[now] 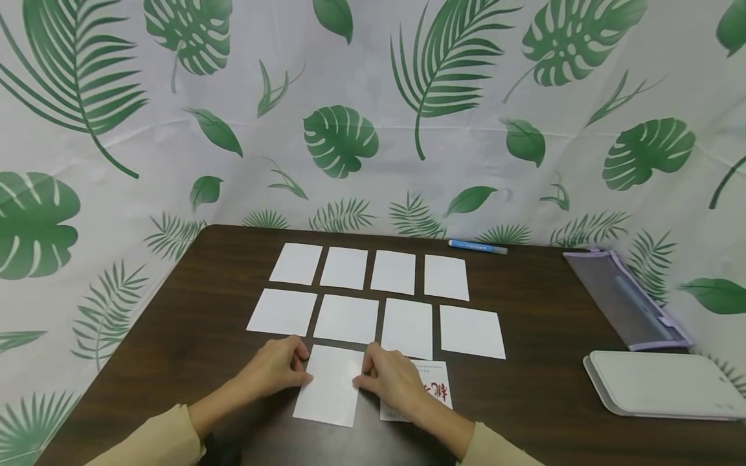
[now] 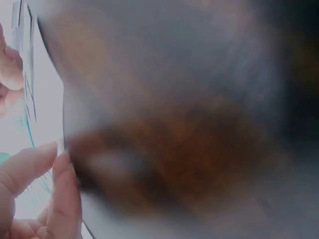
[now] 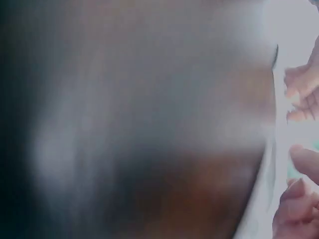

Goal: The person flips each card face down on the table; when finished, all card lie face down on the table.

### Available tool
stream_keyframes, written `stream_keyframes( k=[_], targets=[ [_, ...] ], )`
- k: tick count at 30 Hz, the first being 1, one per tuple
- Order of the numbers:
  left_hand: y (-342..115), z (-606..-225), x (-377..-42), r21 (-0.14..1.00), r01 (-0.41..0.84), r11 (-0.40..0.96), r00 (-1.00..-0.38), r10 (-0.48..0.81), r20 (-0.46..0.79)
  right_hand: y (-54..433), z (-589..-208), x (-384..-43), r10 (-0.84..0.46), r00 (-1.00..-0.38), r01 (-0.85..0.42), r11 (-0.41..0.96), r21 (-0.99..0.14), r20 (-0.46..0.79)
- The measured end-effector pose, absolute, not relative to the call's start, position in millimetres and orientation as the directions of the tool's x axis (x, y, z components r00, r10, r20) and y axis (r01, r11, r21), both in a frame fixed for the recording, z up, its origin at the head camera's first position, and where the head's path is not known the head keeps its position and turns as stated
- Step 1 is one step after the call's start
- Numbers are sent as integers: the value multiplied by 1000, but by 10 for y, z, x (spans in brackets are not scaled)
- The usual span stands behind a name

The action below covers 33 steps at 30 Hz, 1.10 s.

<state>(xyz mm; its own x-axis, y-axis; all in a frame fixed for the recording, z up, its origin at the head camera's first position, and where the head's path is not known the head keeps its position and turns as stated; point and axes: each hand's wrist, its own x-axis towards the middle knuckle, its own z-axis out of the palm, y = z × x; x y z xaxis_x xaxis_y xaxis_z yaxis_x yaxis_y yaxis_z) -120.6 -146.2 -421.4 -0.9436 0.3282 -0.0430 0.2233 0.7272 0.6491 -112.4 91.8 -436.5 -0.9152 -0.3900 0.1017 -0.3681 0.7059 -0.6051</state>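
A blank white card (image 1: 328, 391) lies between my two hands, near the front of the dark table. My left hand (image 1: 272, 366) pinches its left edge between thumb and bent fingers. On the opposite edge, the right hand (image 1: 395, 380) grips with its thumb and curled index finger. The left wrist view shows the left thumb and a fingertip (image 2: 64, 164) meeting at the card's rim. Partly covered by my right hand and wrist is a white card printed with red characters (image 1: 438, 390).
Two rows of white cards, one with this card (image 1: 346, 318), lie behind the hands. A blue marker (image 1: 478, 246) rests along the back edge. To the right are a purple-edged mesh pouch (image 1: 612, 298) and a white flat case (image 1: 664, 385). A leaf-patterned cloth (image 1: 361, 84) hangs behind the table.
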Motion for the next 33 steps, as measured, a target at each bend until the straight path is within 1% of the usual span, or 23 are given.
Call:
stream_keyframes(
  k=[2, 5, 8, 11, 13, 17, 23, 27, 33],
  targets=[
    [-1428, -4185, -1245, 646, 245, 723, -940, 340, -25, 1028, -4319, -1156, -365, -925, -345, 690, -636, 105],
    [-1267, -4130, -1306, 659, 319, 681, -916, 399, 31, 1283, -4259, -1186, -275, -956, -269, 674, -688, 103],
    [-1019, -4109, -1345, 690, 396, 605, -867, 494, 64, 1542, -4249, -1182, -169, -982, -175, 681, -711, 80],
    [-785, -4123, -1345, 713, 433, 552, -821, 567, 60, 1721, -4279, -1155, -122, -991, -125, 699, -704, 54],
    [-666, -4150, -1342, 713, 439, 547, -806, 590, 43, 1800, -4301, -1128, -120, -992, -119, 716, -688, 46],
    [-507, -4209, -1347, 681, 441, 584, -805, 593, 13, 1900, -4322, -1070, -120, -991, -133, 755, -643, 64],
    [-445, -4229, -1340, 650, 452, 611, -800, 600, -9, 1945, -4340, -1059, -119, -991, -127, 795, -593, 54],
    [-433, -4215, -1338, 643, 460, 612, -794, 607, -10, 1952, -4340, -1073, -135, -990, -137, 801, -583, 47],
    [-412, -4211, -1345, 636, 471, 612, -793, 609, 0, 1983, -4310, -1095, -164, -986, -141, 787, -601, 17]
  ],
)
